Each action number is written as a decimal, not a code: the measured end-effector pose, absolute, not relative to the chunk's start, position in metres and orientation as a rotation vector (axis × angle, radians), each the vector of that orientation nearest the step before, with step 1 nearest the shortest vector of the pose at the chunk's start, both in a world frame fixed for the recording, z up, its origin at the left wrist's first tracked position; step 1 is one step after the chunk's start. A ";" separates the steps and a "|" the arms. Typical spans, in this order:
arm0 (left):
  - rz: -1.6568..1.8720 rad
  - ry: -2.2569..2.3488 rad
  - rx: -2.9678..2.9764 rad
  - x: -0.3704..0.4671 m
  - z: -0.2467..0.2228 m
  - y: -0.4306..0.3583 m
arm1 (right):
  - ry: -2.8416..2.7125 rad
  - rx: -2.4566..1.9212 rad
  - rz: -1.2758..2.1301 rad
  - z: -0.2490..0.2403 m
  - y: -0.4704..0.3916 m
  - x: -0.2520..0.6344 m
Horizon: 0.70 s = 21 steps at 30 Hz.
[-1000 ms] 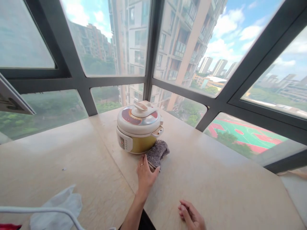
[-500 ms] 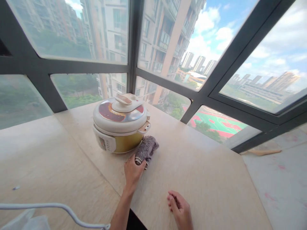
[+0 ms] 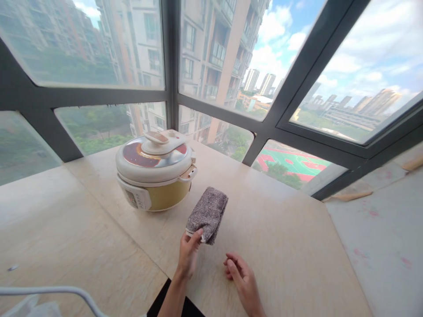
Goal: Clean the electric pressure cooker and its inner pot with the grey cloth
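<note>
A folded grey-brown cloth (image 3: 209,212) with a pale edge is pinched at its near end by my left hand (image 3: 190,252), thumb on top. It is held out over the countertop, right of a white and gold electric cooker (image 3: 155,171) with a closed lid. My right hand (image 3: 243,279) rests low over the counter, right of the left hand. Its fingers are curled in, and I see nothing between them.
The beige countertop (image 3: 280,246) runs up to the grey-framed corner windows (image 3: 172,57). At the lower left are a white cord (image 3: 56,289), a clear plastic bag (image 3: 31,307) and a small scrap (image 3: 12,267). A floral-patterned surface (image 3: 380,237) lies at the right.
My left hand has drawn the cloth away from the cooker and nearer to me, and the cloth now shows its broad flat side. The view has shifted slightly right.
</note>
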<state>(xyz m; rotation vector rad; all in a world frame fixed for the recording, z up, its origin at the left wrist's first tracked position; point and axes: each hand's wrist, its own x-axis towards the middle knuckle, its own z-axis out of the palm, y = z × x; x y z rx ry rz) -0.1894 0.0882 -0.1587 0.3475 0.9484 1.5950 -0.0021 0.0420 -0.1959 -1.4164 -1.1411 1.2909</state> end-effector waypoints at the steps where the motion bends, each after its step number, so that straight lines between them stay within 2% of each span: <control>1: 1.562 0.873 0.320 -0.185 -0.156 0.085 | -1.121 -1.382 1.319 -0.195 0.043 -0.001; 11: 1.211 0.458 0.064 -0.148 -0.167 0.065 | -0.765 -0.991 1.529 -0.196 0.049 0.016; 17: 1.047 0.441 0.170 -0.122 -0.164 0.056 | -0.687 -0.859 1.595 -0.180 0.047 0.021; 21: 0.926 0.584 0.369 -0.109 -0.164 0.053 | -0.680 -0.921 1.608 -0.170 0.040 0.032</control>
